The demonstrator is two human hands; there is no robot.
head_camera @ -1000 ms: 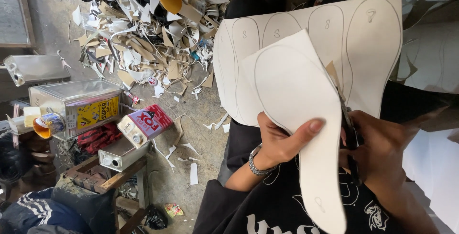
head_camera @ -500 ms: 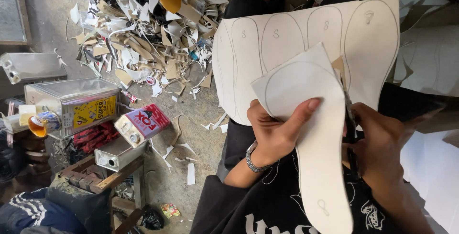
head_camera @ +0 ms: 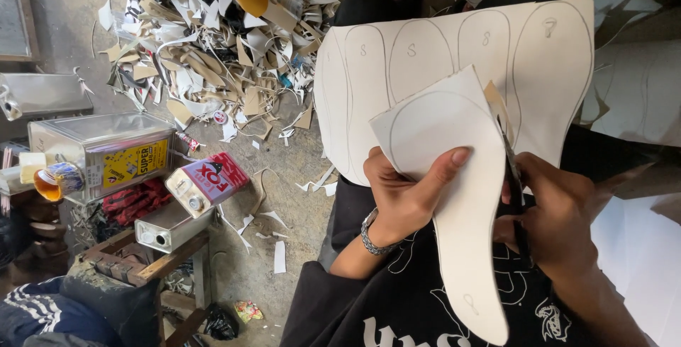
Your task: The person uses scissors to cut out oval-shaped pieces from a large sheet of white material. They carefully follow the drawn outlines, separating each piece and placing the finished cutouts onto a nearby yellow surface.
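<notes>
Left hand [head_camera: 404, 194] pinches the white insole-shaped cardboard piece [head_camera: 461, 205] (held above the lap, over a marked sheet [head_camera: 425, 56]) while right hand [head_camera: 557, 216] grips scissors [head_camera: 512, 177] at its edge

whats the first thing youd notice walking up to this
The eye lands on the pale sole-shaped board piece at centre right, pinched by the left hand while the right hand works dark scissors along its edge. Behind it lies a larger sheet pencilled with more sole outlines. To the upper left, a heap of offcuts litters the floor, with metal cans on the left.
</notes>
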